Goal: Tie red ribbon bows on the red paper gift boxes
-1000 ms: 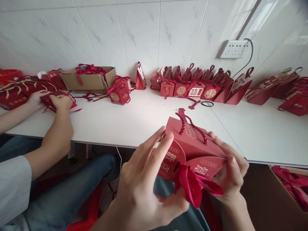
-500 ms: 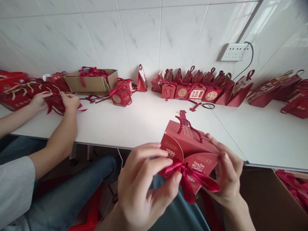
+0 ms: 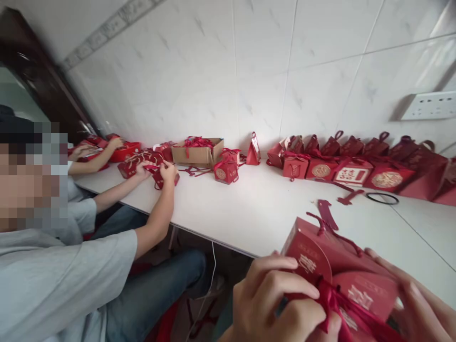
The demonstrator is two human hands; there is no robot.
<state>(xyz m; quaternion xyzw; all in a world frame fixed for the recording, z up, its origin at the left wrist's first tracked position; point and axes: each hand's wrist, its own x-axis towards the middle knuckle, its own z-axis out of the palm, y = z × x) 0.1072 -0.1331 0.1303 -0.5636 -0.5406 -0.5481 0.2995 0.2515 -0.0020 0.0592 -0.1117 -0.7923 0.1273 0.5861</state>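
Note:
A red gift box [image 3: 342, 256] with twisted rope handles and pale lettering is held at the lower right, over the table's front edge. My left hand [image 3: 281, 299] pinches the dark red satin ribbon [image 3: 329, 297] on the front of the box, thumb and fingers together at its knot. My right hand [image 3: 420, 299] grips the box's right side, partly cut off by the frame edge. Behind the box, a flat dark red strip [image 3: 326, 213] lies on the white table [image 3: 221, 216].
Rows of red boxes [image 3: 320, 169] line the wall, with a black ring [image 3: 382, 198] before them. A cardboard carton [image 3: 195, 153] of ribbons stands further left. At left, a co-worker's hands [image 3: 167, 172] hold a red box; another person's hands are beyond.
The view has swung left, bringing in more of the co-workers. The held box and my hands now appear lower and further right; both hands keep their hold.

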